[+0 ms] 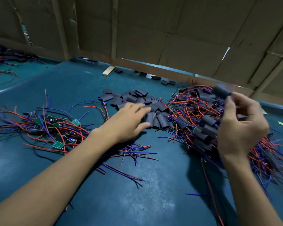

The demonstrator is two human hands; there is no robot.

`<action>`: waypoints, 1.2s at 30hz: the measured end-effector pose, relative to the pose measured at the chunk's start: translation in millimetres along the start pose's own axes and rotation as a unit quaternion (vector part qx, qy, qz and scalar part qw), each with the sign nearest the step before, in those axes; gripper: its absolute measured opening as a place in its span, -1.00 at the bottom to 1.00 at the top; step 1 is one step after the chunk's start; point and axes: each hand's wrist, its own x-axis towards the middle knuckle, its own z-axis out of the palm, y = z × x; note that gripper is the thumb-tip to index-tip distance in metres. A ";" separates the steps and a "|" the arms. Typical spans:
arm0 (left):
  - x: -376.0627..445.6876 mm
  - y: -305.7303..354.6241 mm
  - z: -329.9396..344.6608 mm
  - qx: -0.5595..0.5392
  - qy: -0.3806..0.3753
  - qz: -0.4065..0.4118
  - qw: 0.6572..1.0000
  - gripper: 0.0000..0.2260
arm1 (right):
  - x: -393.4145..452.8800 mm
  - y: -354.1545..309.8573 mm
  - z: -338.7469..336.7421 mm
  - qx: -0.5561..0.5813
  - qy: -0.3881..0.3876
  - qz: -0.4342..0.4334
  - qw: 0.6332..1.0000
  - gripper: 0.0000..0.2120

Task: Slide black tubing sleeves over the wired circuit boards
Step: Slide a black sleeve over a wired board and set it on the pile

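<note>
Our left hand (131, 119) reaches flat, fingers straight, onto the sleeves (137, 101) mid-table. Our right hand (240, 126) pinches one sleeved board (221, 91) above the finished heap (202, 121). Bare boards (56, 128) lie left on the teal table (105, 185), cardboard walls (153, 30) behind.

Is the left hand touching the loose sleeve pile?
Cannot tell. In the head view the left hand reaches over the sleeve pile, but its fingertips are motion-blurred, so neither contact nor gap shows.

Teal table (91, 185) — bare wired boards (56, 128), loose black sleeves (134, 98), sleeved boards (201, 128)
</note>
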 end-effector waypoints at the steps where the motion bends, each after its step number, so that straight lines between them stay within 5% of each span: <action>1: 0.2 -0.7 4.8 0.019 -0.048 -0.005 0.999 -0.46 | 5.2 6.2 -2.0 -0.058 -0.017 -0.008 0.998 -0.76; 5: 4.2 1.2 7.0 -0.006 -0.047 -0.015 0.999 -0.59 | -8.9 7.8 5.6 -0.311 -0.116 0.024 0.943 -0.56; 7: 5.8 0.3 4.5 -0.017 -0.032 -0.016 0.999 -0.60 | -25.1 -3.1 12.6 -0.275 -0.130 -0.078 0.949 -0.58; 9: 5.4 -1.6 1.7 -0.054 0.006 -0.019 0.998 -0.55 | -42.5 -12.4 21.3 -0.126 -0.242 -0.187 0.944 -0.69; 11: 2.6 -6.5 -2.8 -0.116 0.060 -0.025 0.991 -0.54 | -64.1 -23.7 25.7 -0.002 -0.437 -0.176 0.882 -0.73; 14: -1.6 -21.2 -6.9 -0.170 0.086 -0.067 0.979 -0.61 | -86.7 -28.7 29.7 -0.041 -0.612 -0.135 0.778 -0.51; 20: 0.3 -30.3 -13.4 -0.224 0.123 -0.160 0.953 -0.74 | -72.8 -27.5 28.5 -0.055 -0.659 -0.097 0.743 -0.84; 26: -0.6 -29.9 -14.1 -0.188 0.210 -0.151 0.948 -0.75 | -32.8 -21.3 11.3 -0.157 -0.684 -0.086 0.707 -0.84; 30: -0.8 -32.5 -16.7 -0.147 0.173 -0.143 0.963 -0.73 | -14.2 -18.9 -1.6 -0.224 -0.675 -0.081 0.698 -0.78; 33: -2.6 -30.2 -18.5 -0.130 0.150 -0.151 0.968 -0.62 | -17.9 -23.1 -2.4 -0.232 -0.653 -0.084 0.716 -0.78; 36: -3.7 -27.3 -22.2 -0.101 0.137 -0.166 0.971 -0.48 | -40.5 -26.5 7.0 -0.170 -0.583 -0.137 0.783 -0.86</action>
